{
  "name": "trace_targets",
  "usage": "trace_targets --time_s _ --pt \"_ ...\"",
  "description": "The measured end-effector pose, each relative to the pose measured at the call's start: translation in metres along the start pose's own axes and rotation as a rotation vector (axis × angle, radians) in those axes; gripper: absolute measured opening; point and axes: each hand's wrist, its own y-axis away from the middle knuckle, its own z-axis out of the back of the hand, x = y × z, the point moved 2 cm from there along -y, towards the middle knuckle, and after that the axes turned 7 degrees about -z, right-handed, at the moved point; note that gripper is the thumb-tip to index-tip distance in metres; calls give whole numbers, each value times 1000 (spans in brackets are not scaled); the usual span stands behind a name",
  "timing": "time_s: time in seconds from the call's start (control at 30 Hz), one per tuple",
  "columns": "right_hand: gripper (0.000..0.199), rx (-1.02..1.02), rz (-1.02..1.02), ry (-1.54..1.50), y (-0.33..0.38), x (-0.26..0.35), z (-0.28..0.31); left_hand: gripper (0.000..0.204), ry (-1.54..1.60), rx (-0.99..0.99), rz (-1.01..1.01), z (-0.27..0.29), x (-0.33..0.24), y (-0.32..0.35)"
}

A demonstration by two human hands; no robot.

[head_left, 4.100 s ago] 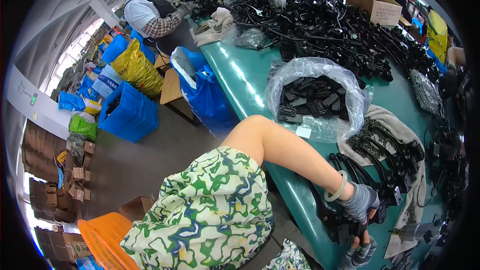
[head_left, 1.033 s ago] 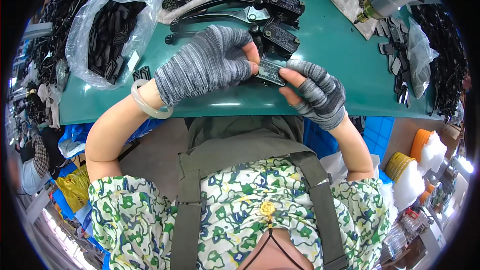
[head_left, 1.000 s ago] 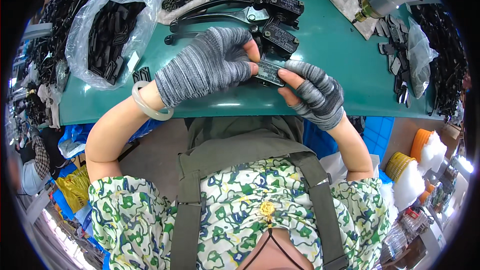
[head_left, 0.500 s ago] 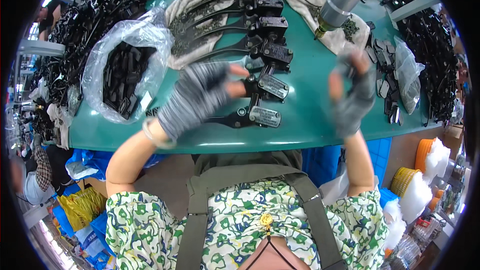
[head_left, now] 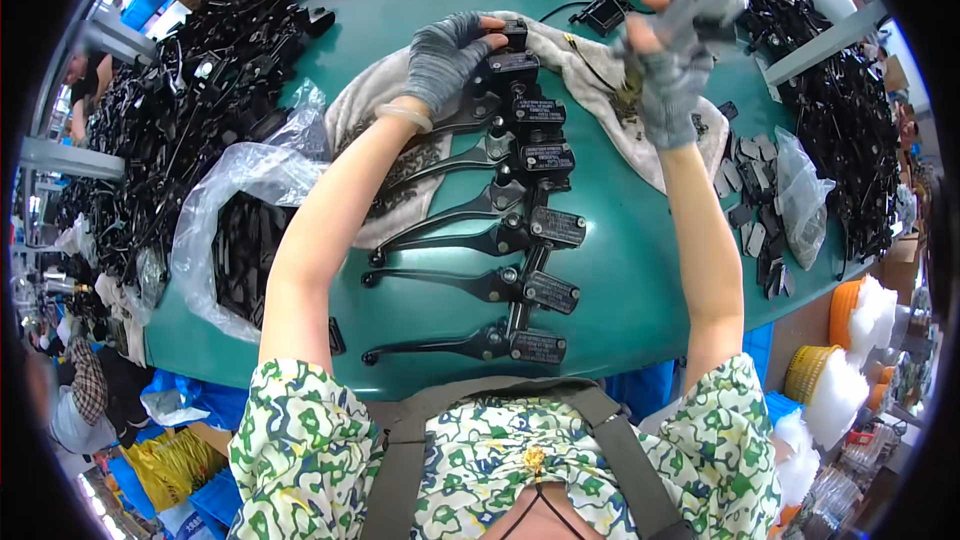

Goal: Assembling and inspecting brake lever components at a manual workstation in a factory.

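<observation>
Reservoir sits at our half-curled left hand, driver at our right hand; we cannot tell either grip.

Bare bench lies right of the lever row, bounded far by cloth and right by loose black parts.

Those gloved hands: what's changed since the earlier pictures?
Both let go of the nearest black block. The left hand reached forward to the far block; the right hand, blurred, moved right and forward to the silver tool. The row of levers stayed on the table.
</observation>
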Motion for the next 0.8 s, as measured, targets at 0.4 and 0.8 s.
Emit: trace_targets --time_s 0.4,0.8 --pt "30 157 13 -309 -88 -40 -102 21 143 -10 41 2 14 2" --pt "29 184 -26 -345 -91 -47 -100 25 197 14 105 2 23 0"
